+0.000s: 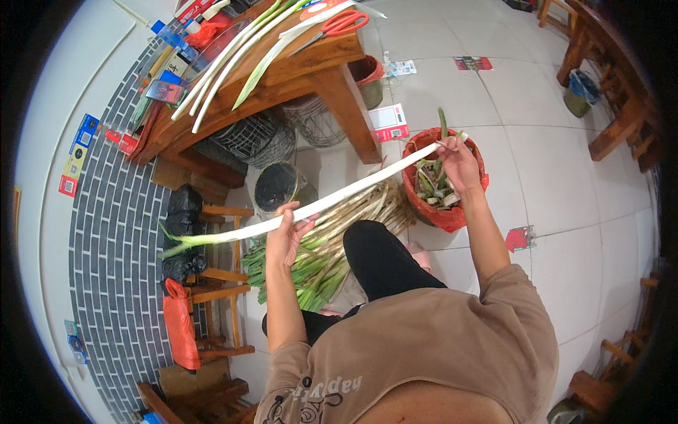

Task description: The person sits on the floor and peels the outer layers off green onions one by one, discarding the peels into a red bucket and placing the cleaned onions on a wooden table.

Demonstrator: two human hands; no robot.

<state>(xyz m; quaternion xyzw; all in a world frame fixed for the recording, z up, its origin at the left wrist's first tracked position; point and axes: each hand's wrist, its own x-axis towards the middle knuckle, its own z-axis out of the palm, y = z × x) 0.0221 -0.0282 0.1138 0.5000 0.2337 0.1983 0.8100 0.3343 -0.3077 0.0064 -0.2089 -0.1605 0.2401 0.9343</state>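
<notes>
A long leek with a white stalk stretches across the view, its green leafy end at the left. My left hand holds the stalk towards its leafy end. At the other end, my right hand grips it above a bin lined with a red plastic bag. Leek trimmings lie inside that bin. Beneath the stalk, a large pile of untrimmed leeks rests on the floor, roots towards the bin. Several peeled leeks and red-handled scissors lie on the wooden table.
The wooden table stands at the upper left, with wire baskets beneath it. A dark-mouthed bucket is beside the leek pile. Wooden chairs with a red bag line the brick-patterned wall. Another table is at right.
</notes>
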